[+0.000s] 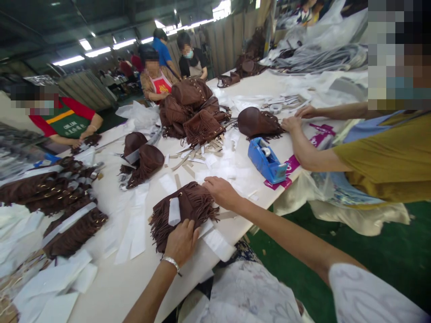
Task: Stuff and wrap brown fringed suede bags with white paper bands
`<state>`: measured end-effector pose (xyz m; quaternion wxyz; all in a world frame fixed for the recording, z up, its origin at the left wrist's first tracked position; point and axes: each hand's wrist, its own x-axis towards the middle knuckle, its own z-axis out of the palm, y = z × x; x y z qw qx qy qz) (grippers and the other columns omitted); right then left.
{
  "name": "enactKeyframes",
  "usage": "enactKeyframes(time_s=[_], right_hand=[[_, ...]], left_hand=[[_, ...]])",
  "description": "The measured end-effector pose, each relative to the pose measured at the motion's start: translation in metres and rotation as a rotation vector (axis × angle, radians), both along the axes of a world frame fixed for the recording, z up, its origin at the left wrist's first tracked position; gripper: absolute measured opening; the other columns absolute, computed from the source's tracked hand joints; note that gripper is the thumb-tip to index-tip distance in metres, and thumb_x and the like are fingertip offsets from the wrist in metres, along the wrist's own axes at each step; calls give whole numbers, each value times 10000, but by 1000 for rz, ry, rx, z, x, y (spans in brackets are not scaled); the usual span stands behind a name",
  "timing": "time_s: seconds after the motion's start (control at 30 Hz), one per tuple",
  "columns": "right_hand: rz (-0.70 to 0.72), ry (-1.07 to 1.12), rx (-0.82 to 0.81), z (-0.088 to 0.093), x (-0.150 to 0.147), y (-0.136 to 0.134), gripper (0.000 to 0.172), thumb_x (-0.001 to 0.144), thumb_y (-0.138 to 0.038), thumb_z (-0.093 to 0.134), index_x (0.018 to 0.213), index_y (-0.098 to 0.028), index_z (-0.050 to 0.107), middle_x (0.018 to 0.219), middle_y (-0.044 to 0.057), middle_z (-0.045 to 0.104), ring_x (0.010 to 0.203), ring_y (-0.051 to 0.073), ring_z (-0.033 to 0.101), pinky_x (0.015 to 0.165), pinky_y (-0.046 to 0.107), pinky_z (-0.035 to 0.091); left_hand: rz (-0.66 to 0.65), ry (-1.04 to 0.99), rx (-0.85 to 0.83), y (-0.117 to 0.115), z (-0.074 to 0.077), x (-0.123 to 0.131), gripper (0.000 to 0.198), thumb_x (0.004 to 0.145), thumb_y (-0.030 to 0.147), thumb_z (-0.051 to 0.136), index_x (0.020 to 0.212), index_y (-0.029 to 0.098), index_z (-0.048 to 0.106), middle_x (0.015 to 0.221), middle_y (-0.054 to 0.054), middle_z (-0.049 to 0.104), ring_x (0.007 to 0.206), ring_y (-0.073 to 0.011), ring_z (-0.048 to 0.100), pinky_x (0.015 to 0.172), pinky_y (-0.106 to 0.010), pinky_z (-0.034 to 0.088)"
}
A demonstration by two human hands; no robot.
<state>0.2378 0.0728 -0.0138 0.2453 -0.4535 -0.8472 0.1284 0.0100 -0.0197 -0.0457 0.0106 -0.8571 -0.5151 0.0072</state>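
A brown fringed suede bag (188, 207) lies on the white table (114, 287) right in front of me, a strip of white paper (174, 211) stuck on its front. My left hand (182, 242), a silver bracelet at the wrist, presses on the bag's near edge with its fingers curled over the fringe. My right hand (220, 192) rests on the bag's far right corner, fingers bent down on it. White paper pieces (217, 244) stick out from under the bag.
A blue tape dispenser (266, 160) stands to the right. Piles of brown fringed bags lie at the centre back (195, 112) and at the left (57, 197). A co-worker's hands (292, 123) touch another bag (257, 123). Several people work along the far side.
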Motion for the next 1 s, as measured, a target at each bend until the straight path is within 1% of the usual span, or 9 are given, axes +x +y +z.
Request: enactKeyframes(time_s=[0.1, 0.2, 0.33, 0.47, 0.53, 0.6, 0.73, 0.9, 1.0], right_hand=[[-55, 96, 45, -12, 7, -39, 184, 952, -165, 429, 1102, -180, 535, 1106, 88, 588, 1077, 195, 525, 920, 307, 413], [-49, 90, -57, -30, 1, -69, 186, 932, -321, 525, 1073, -199, 528, 1038, 62, 590, 996, 197, 551, 867, 302, 437], [-180, 40, -158, -49, -30, -79, 303, 855, -378, 621, 1080, -197, 531, 1043, 69, 562, 935, 213, 554, 804, 315, 451], [-350, 86, -159, -59, -51, -77, 115, 849, -215, 570, 962, -202, 558, 1024, 63, 537, 951, 202, 533, 801, 295, 430], [-334, 125, -181, -60, -46, -73, 88, 848, -155, 535, 912, -204, 569, 1020, 54, 544, 953, 187, 534, 798, 277, 418], [-231, 146, -237, -54, -33, -64, 102, 847, -142, 532, 908, -206, 583, 1002, 45, 573, 918, 178, 552, 767, 265, 408], [-77, 142, -313, -26, -14, -23, 93, 833, -160, 572, 896, -216, 614, 794, 7, 621, 750, 169, 576, 669, 252, 373], [-38, 244, -322, 8, -30, 36, 59, 877, -271, 584, 890, -230, 625, 717, -36, 644, 664, 125, 581, 633, 217, 377], [-139, 315, -298, 3, -29, 37, 142, 936, -281, 491, 1005, -218, 598, 853, -12, 679, 750, 124, 600, 682, 221, 398]], left_hand=[[-10, -30, -12, 2, -1, -4, 266, 1015, 361, 300, 907, 215, 495, 872, -31, 549, 798, -194, 546, 696, -310, 387], [-10, -48, -15, 3, -2, -6, 272, 1017, 359, 300, 887, 217, 492, 860, -26, 548, 784, -187, 542, 684, -307, 382], [-18, -89, -13, 3, -3, -8, 270, 1019, 343, 298, 876, 213, 486, 867, -25, 549, 795, -176, 547, 697, -297, 387], [-16, -119, 13, 3, -5, -9, 258, 1016, 329, 313, 874, 213, 495, 863, -25, 553, 793, -169, 549, 701, -290, 393], [-10, -120, 27, 3, -6, -10, 257, 1014, 330, 319, 872, 215, 499, 857, -23, 554, 788, -170, 549, 692, -291, 392], [-5, -120, 31, 3, -7, -11, 259, 1013, 335, 322, 866, 219, 500, 848, -21, 554, 785, -174, 549, 679, -293, 390], [-10, -123, 36, 2, -10, -11, 246, 1010, 344, 332, 879, 224, 502, 853, -25, 558, 789, -185, 552, 679, -303, 393], [-23, -143, 53, 3, -11, -12, 213, 1001, 339, 356, 920, 219, 514, 874, -37, 570, 811, -197, 563, 694, -314, 404], [-16, -162, 32, 4, -12, -14, 233, 1008, 335, 336, 894, 220, 503, 858, -30, 564, 797, -187, 564, 687, -307, 399]])
